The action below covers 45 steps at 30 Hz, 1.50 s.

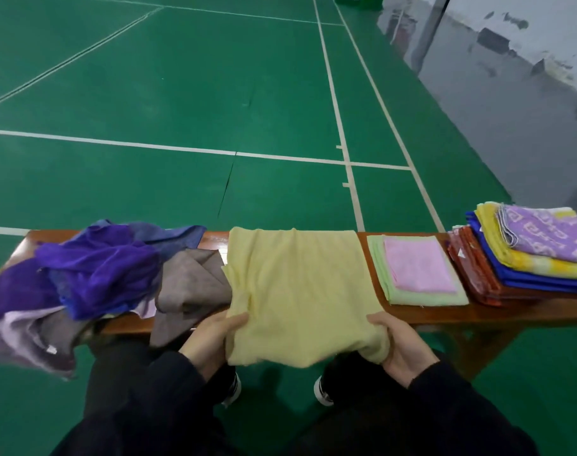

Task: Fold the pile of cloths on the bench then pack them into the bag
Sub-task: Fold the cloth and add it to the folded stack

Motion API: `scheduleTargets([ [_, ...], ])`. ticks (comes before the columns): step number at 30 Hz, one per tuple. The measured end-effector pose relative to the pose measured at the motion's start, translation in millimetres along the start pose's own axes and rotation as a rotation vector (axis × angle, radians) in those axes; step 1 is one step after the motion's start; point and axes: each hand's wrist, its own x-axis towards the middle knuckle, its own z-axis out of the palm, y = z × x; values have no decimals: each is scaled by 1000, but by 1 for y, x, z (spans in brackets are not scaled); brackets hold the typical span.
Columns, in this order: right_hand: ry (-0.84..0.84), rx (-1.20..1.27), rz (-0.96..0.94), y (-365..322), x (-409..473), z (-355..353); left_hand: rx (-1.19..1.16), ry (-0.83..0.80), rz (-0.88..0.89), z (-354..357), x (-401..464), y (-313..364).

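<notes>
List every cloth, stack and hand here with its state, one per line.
Yellow cloth: spread flat, near edge lifted.
Left hand: grips its near left corner.
Right hand: grips its near right corner.
Unfolded pile: crumpled.
Pink cloth: folded, on green cloth.
Tall stack: folded.

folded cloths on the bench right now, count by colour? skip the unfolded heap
Green: 1
Pink: 1
Red: 1
Blue: 1
Yellow, striped: 1
Purple, patterned: 1
Total: 6, going by visible layers. The pale yellow cloth is held by both hands, left hand and right hand, mid-fold, not counted.
</notes>
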Motion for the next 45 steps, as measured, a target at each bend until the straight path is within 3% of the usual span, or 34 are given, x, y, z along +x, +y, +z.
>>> scheduleTargets([
  [7, -30, 130, -360, -40, -4, 1, -175, -15, 407, -3, -22, 52],
  [22, -111, 250, -1034, -190, -99, 64, 28, -90, 1117, 49, -105, 199],
  [27, -74, 218, -1007, -229, -81, 92, 161, -32, 1137, 65, -86, 226],
  [33, -63, 110, -742, -228, 27, 95, 332, 58, 935, 56, 0, 220],
  [35, 21, -62, -595, -212, 68, 90, 475, 102, 769, 43, 43, 207],
  [37, 214, -515, -532, -179, 97, 81, 567, 115, 563, 27, 83, 183],
  [38, 212, -735, -557, -154, 104, 76, 614, 127, 471, 23, 94, 168],
  [40, -13, -1125, -622, -97, 111, 64, 868, 289, 385, 11, 108, 130],
  [42, -228, -1537, -565, -51, 118, 53, 1294, 461, 555, 4, 105, 97],
  [43, -262, -1685, -559, -36, 123, 47, 1409, 422, 731, 2, 100, 79],
  [45, -206, -1793, -629, -24, 126, 40, 1519, 181, 969, 1, 85, 45],
])
